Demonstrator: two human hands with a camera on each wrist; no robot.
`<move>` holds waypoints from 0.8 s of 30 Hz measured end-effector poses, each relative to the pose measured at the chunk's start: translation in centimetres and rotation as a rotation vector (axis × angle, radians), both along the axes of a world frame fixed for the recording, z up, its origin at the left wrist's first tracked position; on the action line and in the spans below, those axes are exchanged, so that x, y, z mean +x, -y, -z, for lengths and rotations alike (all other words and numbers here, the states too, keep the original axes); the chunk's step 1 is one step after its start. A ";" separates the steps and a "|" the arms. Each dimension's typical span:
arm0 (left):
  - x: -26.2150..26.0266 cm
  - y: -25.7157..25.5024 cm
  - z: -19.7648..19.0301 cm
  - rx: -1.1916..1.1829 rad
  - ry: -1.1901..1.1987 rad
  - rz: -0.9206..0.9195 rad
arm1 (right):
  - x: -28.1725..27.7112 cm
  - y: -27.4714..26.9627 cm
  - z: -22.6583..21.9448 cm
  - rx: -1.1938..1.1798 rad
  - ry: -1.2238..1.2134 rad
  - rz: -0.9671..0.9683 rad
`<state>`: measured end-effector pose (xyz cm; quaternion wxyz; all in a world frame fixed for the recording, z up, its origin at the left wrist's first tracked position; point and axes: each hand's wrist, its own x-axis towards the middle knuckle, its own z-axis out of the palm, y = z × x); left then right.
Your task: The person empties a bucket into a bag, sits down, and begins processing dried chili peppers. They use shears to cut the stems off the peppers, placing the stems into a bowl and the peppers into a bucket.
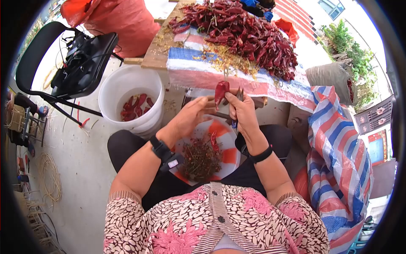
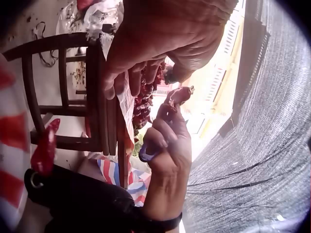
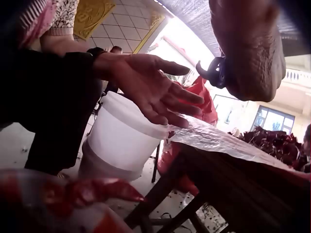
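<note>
My right hand (image 1: 244, 112) pinches a dried red pepper (image 1: 221, 92) between thumb and finger and also holds small scissors (image 1: 240, 94), their blades pointing up. In the left wrist view the pepper (image 2: 181, 94) sticks out above the right hand (image 2: 167, 145), with a blue handle loop (image 2: 147, 154) around its fingers. My left hand (image 1: 192, 115) is just left of the pepper, its fingers extended and holding nothing; the right wrist view shows its palm (image 3: 148, 85) with the fingers spread. Below both hands, a red-and-white basin (image 1: 230, 139) holds stems and a red pepper (image 1: 214, 142).
A white bucket (image 1: 105, 99) with several peppers stands at left, near a black chair (image 1: 36, 55). Ahead, a pile of dried peppers (image 1: 253, 38) lies on a striped sheet (image 1: 182, 63) over a table. A striped sack (image 1: 338, 169) stands at right; a red sack (image 1: 131, 25) is behind the bucket.
</note>
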<state>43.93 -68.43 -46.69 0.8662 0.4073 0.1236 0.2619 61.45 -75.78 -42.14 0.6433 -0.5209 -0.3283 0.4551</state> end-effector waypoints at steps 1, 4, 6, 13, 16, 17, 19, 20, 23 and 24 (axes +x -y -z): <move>0.3 0.0 0.6 -0.131 0.064 0.058 | -0.7 0.2 0.6 -0.024 -0.044 -0.011; -0.4 0.0 -0.3 0.025 0.018 -0.041 | -2.2 0.9 3.0 -0.100 0.023 -0.011; -0.7 -0.2 0.0 0.070 -0.086 -0.085 | -3.3 1.5 2.9 -0.160 -0.025 -0.034; -1.0 0.8 1.8 0.187 -0.264 -0.088 | -4.0 2.7 5.2 -0.069 0.386 -0.098; -1.3 1.4 0.3 0.328 -0.365 -0.145 | -3.8 3.0 5.2 -0.010 0.459 -0.018; -1.2 1.4 0.4 0.297 -0.333 -0.132 | -4.2 3.3 4.5 0.002 0.430 0.054; -1.0 1.5 0.7 0.235 -0.268 -0.105 | -4.0 3.1 3.4 -0.034 0.301 0.052; -1.2 1.7 0.2 0.257 -0.253 -0.045 | -3.4 3.1 2.9 -0.084 0.202 -0.019; -1.3 1.9 -0.2 0.398 -0.317 0.050 | -2.3 3.0 2.4 -0.072 0.160 -0.148; -1.1 1.9 0.4 0.406 -0.307 0.015 | -2.3 2.7 3.1 0.010 0.287 -0.122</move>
